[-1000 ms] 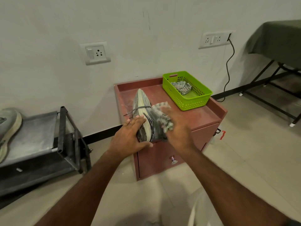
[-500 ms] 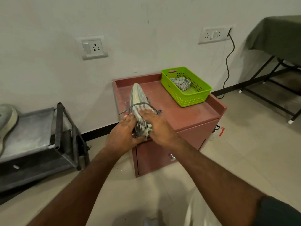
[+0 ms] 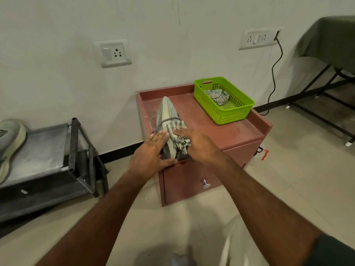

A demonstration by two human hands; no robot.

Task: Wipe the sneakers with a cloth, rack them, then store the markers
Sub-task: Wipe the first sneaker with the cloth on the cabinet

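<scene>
Bare forearms low in the frame, reaching up from the bottom edge toward the centre. Left hand (image 3: 151, 152) just left of centre, fingers spread and wrapped around the heel end of a grey-and-cream sneaker (image 3: 167, 116), gripping it from the left side. Right hand (image 3: 199, 144) just right of it, palm down, fingers pressing a striped, fringed cloth (image 3: 177, 137) against the sneaker's near half, frayed edge showing under the thumb side. Sneaker lying on the front left part of a reddish-brown cabinet (image 3: 221, 129), toe pointing away toward the wall, a dark lace looped across its middle. Below the hands, on the cabinet's front, a drawer with a small metal knob (image 3: 205, 183). Farther back on the cabinet top, at its right rear corner, a bright green perforated basket (image 3: 230, 114) holding a second crumpled striped cloth (image 3: 218, 96). At the left edge of the frame, well apart from the cabinet, a dark metal rack (image 3: 76, 156) with a grey shelf, and a second sneaker (image 3: 9, 143) resting on that shelf, partly cut off by the frame edge. Behind everything, a pale wall with a switch-and-socket plate (image 3: 115, 53) upper left of centre and another plate (image 3: 258, 38) upper right, a black cord (image 3: 276, 73) hanging from it down to the floor. At far upper right, a table draped in olive fabric (image 3: 330, 41) on black legs. No markers discernible anywhere.
</scene>
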